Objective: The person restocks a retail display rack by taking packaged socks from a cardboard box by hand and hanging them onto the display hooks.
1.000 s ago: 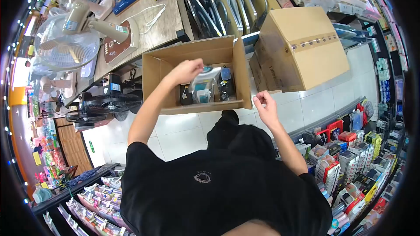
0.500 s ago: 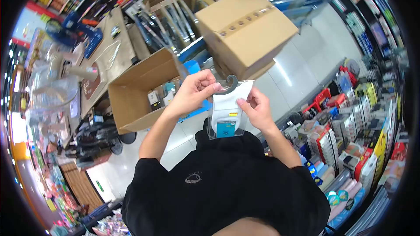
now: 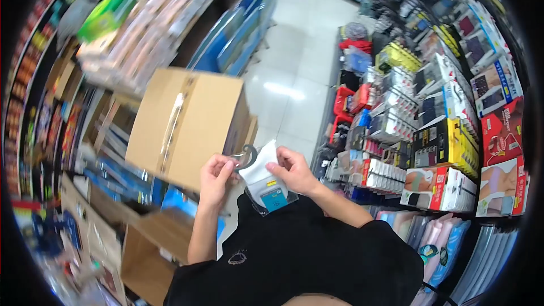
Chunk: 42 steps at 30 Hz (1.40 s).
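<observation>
A white folded item in a clear packet, with a teal label and a small yellow sticker, is held in front of the black shirt. It looks like socks. A dark hook sticks out at its upper left. My left hand pinches the packet's top-left corner beside the hook. On the other side, my right hand grips the packet's upper right edge, thumb on the front.
A large taped cardboard box stands just beyond my left hand. The open carton is at lower left. Shelves of boxed goods line the right side; a tiled aisle runs ahead.
The white packet came out of the open carton and is now in both hands. The view has turned right toward the aisle and shelves, so the carton now appears at lower left.
</observation>
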Each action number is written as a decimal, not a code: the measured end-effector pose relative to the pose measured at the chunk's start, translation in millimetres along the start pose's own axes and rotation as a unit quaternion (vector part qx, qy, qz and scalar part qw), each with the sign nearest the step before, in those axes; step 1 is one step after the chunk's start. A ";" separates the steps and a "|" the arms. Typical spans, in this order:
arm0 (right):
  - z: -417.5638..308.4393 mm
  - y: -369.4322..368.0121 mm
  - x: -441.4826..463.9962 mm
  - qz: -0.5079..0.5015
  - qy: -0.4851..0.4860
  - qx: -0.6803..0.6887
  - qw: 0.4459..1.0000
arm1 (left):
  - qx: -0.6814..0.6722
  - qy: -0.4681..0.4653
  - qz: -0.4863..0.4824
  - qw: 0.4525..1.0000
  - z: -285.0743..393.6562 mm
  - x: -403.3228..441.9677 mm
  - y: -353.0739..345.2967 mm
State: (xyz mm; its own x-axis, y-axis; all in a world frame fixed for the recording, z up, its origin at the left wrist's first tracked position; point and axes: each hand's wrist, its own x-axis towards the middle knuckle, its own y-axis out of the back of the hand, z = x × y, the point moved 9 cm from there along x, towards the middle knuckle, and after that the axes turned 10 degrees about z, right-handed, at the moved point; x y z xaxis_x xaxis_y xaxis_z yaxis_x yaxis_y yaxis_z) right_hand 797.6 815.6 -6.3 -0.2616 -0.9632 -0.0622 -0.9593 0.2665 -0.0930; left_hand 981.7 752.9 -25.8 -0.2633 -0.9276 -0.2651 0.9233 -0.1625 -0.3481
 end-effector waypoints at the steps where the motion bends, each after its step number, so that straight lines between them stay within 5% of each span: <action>1: 6.4 11.3 23.4 0.007 0.004 0.018 1.000 | -0.019 0.010 0.003 1.000 0.2 27.7 -12.2; 9: -43.2 118.1 179.6 0.135 0.024 0.073 0.988 | 0.030 0.007 -0.090 0.995 51.0 224.1 -159.4; 15: -49.8 221.7 264.1 0.274 0.055 0.120 0.953 | 0.155 0.043 -0.269 0.950 25.0 322.1 -279.8; 31: -74.0 498.7 547.9 0.379 0.100 0.101 0.915 | 0.311 -0.113 -0.225 0.916 5.9 612.3 -570.3; 42: -82.5 617.4 663.8 0.463 0.098 0.059 0.879 | 0.231 -0.042 -0.347 0.908 -52.0 757.4 -693.4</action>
State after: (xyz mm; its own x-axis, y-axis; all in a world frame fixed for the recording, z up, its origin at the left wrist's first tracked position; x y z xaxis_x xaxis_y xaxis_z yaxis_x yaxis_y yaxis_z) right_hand 23.0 337.8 -23.1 -0.9488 -0.3159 0.0049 -0.3107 0.9300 -0.1964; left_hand 127.6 180.5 -32.0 -0.8223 -0.5670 -0.0491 0.5670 -0.8236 0.0139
